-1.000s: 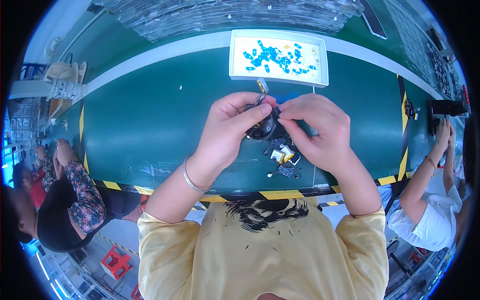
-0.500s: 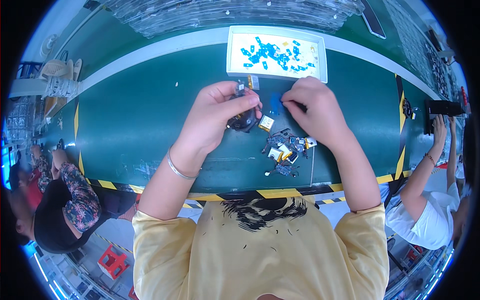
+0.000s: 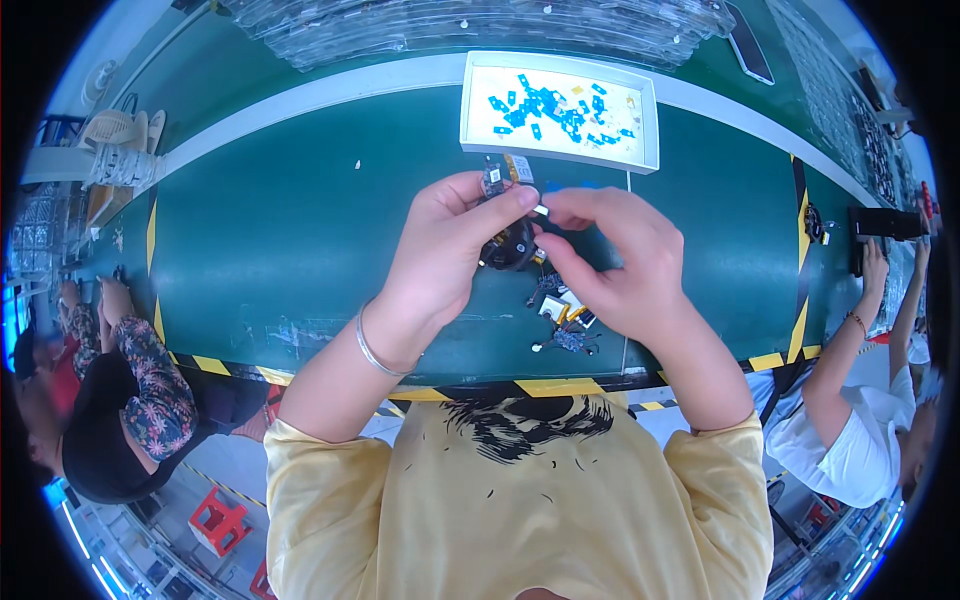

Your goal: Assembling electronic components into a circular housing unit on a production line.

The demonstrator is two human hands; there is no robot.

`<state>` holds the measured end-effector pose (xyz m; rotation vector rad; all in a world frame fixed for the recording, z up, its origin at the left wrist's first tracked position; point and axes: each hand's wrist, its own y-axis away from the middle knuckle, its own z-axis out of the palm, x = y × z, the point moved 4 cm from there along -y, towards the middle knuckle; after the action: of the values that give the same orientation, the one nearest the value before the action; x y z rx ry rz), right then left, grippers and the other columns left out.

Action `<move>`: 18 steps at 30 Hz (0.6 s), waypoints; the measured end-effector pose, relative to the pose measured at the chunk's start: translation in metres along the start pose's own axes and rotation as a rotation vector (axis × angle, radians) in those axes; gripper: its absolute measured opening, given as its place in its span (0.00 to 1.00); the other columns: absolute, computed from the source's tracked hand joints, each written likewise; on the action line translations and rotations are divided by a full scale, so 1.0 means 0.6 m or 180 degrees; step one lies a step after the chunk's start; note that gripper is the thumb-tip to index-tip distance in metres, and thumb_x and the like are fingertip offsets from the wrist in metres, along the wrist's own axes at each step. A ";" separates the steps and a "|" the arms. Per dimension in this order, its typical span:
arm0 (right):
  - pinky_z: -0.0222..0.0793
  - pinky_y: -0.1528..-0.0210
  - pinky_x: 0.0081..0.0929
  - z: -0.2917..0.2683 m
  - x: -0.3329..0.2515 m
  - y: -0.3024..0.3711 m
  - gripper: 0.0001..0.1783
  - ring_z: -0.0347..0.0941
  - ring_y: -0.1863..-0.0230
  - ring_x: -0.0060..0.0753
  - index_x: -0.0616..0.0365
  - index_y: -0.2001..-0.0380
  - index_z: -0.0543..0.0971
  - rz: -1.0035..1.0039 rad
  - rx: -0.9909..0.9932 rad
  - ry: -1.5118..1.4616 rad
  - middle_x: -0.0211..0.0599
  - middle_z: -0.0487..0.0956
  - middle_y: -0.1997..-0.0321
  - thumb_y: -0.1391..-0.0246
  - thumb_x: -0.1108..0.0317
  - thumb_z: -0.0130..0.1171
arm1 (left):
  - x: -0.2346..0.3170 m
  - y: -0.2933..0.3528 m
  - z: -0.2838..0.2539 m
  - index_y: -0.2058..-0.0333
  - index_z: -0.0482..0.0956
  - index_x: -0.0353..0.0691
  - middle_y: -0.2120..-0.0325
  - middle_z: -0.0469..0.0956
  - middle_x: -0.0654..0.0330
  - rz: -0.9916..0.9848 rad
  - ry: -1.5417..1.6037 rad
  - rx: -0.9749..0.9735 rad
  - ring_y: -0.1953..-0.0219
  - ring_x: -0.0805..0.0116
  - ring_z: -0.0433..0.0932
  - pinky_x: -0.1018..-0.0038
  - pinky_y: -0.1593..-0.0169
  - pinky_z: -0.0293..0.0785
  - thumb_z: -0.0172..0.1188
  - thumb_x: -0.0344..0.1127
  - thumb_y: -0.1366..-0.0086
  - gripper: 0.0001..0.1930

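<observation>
My left hand [image 3: 440, 235] is closed around a rounded black device [image 3: 512, 250], held above the bench. A small circuit board [image 3: 492, 178] and a flat silver battery with a yellow edge [image 3: 519, 168] stick up beyond its thumb. My right hand [image 3: 625, 255] meets the device from the right, its thumb and index finger bent in at the side. A small white piece [image 3: 541, 210] shows at the right index fingertip; what exactly those fingers grip is mostly hidden. Below them lies a pile of small wired boards [image 3: 572, 340] and batteries, partly covered by the right hand.
Beyond my hands stands a white tray [image 3: 560, 155] holding many small blue pieces [image 3: 545, 105]. Some blue bits [image 3: 575, 186] lie just in front of it. Clear plastic packs [image 3: 480, 25] line the back. Striped tape [image 3: 560, 386] edges the green bench [image 3: 280, 230]. Other people work at both sides.
My right hand has come left from the blue bits on the bench to the device. My left hand has shifted slightly right with the device in it.
</observation>
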<state>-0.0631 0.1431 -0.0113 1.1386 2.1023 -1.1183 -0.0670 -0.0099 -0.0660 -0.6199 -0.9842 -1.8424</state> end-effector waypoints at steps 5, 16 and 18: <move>0.73 0.71 0.26 -0.004 0.001 0.004 0.10 0.78 0.74 0.33 0.58 0.69 0.80 -0.0432 0.0148 0.0280 0.36 0.80 0.72 0.58 0.77 0.66 | -0.001 0.009 0.008 0.61 0.79 0.35 0.67 0.80 0.61 -0.0221 0.0085 -0.0134 0.69 0.77 0.78 0.80 0.65 0.75 0.60 0.29 0.38 0.08; 0.71 0.71 0.22 -0.011 0.004 0.005 0.09 0.75 0.72 0.28 0.59 0.74 0.79 0.0263 0.0179 -0.0052 0.34 0.76 0.73 0.63 0.80 0.65 | 0.003 0.035 0.043 0.45 0.66 0.31 0.54 0.76 0.54 0.0064 -0.0438 -0.0410 0.54 0.68 0.78 0.70 0.58 0.83 0.44 0.20 0.35 0.19; 0.72 0.71 0.23 -0.006 0.000 0.004 0.09 0.75 0.72 0.29 0.59 0.74 0.79 0.0125 0.0288 0.0052 0.34 0.76 0.72 0.63 0.80 0.65 | 0.004 0.041 0.046 0.46 0.66 0.31 0.55 0.76 0.55 0.0108 -0.0363 -0.0391 0.54 0.70 0.77 0.72 0.56 0.83 0.43 0.20 0.35 0.18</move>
<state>-0.0614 0.1468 -0.0101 1.2291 2.0508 -1.2002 -0.0459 0.0058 -0.0397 -0.8191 -0.9331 -1.8642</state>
